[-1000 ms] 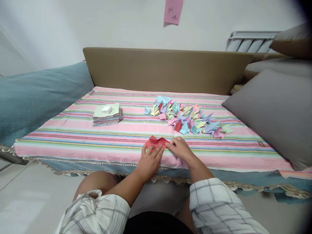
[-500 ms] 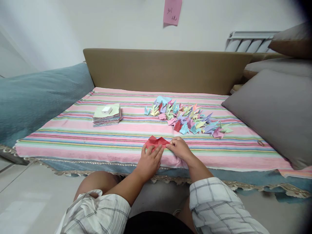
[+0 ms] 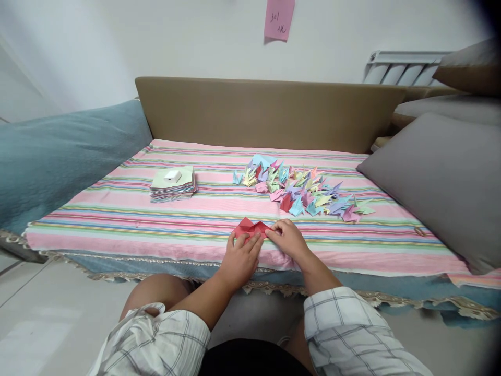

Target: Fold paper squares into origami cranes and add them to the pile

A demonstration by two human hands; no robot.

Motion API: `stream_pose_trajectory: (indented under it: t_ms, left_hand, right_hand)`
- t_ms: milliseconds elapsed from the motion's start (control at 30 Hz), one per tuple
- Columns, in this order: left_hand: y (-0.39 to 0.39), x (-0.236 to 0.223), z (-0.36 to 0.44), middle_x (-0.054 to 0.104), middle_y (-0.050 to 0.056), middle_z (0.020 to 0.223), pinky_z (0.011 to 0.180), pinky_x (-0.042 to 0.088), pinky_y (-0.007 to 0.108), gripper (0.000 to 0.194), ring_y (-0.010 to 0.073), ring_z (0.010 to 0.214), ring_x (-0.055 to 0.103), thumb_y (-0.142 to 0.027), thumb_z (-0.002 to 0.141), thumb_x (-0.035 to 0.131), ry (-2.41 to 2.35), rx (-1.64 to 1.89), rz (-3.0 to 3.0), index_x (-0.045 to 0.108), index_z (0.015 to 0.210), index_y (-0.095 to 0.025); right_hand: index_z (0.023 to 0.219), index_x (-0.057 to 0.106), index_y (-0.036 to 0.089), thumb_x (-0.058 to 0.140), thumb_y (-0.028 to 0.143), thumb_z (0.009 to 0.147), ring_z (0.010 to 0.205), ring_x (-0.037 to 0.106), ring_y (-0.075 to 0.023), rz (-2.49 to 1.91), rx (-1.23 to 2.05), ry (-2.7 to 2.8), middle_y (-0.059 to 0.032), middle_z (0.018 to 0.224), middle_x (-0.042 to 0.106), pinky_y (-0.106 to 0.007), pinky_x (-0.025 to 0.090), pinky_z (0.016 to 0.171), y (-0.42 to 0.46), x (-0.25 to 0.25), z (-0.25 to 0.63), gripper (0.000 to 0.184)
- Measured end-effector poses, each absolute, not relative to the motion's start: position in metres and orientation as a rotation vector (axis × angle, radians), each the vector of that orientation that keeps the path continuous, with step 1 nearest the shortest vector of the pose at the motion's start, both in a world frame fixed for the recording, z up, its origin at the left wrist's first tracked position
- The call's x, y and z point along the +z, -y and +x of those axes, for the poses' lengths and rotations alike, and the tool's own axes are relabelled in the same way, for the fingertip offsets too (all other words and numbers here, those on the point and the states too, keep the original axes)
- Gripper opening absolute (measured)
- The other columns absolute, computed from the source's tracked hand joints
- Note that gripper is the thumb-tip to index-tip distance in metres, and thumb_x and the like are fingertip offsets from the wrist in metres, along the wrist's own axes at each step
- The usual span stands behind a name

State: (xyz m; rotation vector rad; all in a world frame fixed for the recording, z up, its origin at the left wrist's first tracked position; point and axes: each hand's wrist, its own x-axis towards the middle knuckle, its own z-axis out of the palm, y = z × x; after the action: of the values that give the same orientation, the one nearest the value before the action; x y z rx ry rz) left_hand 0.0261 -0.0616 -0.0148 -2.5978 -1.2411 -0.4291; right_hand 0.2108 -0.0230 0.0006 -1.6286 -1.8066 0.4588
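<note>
A partly folded sheet of red origami paper (image 3: 246,225) lies on the striped cloth (image 3: 188,235) close to the front edge, its upper corners raised. My left hand (image 3: 243,256) rests on its lower part, fingers stretched out and pressing it flat. With thumb and index finger, my right hand (image 3: 288,237) pinches the paper's right corner. Fingers cover the lower edge of the sheet. Beyond my hands sits a heap of folded paper cranes (image 3: 301,190) in several colours.
A stack of paper squares (image 3: 172,193) stands at left, a small white box (image 3: 172,176) on top. Grey cushions (image 3: 430,177) pile up on the right. A brown backrest (image 3: 258,112) closes off the back, and a blue armrest (image 3: 78,146) the left.
Both hands stay at the red paper. My right fingers shift only very slightly at its right corner; the view sways a little.
</note>
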Motion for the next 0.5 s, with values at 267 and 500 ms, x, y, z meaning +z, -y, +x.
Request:
stream_pose_trajectory:
  t_ms: [267, 500]
  left_hand:
    - [0.0621, -0.0109, 0.0274, 0.033, 0.009, 0.145, 0.100, 0.025, 0.050, 0.060, 0.0289, 0.115, 0.043, -0.032, 0.074, 0.060, 1.318, -0.390, -2.577, 0.043, 0.131, -0.026]
    - [0.0623, -0.0110, 0.0280, 0.034, 0.011, 0.144, 0.101, 0.025, 0.050, 0.063, 0.0307, 0.115, 0.042, -0.030, 0.071, 0.064, 1.353, -0.413, -2.578, 0.043, 0.130, -0.027]
  right_hand:
    - [0.079, 0.060, 0.021, 0.056, 0.031, 0.075, 0.068, 0.052, -0.0139, -1.657, 0.442, 1.771, 0.0011, 0.075, 0.061, -0.024, 0.035, 0.060, 0.0206, -0.0027, 0.2006, 0.012]
    - [0.085, 0.061, 0.021, 0.055, 0.026, 0.076, 0.076, 0.055, -0.0159, -1.607, 0.387, 1.824, -0.0015, 0.081, 0.062, -0.026, 0.039, 0.068, 0.0188, -0.0051, 0.1997, 0.012]
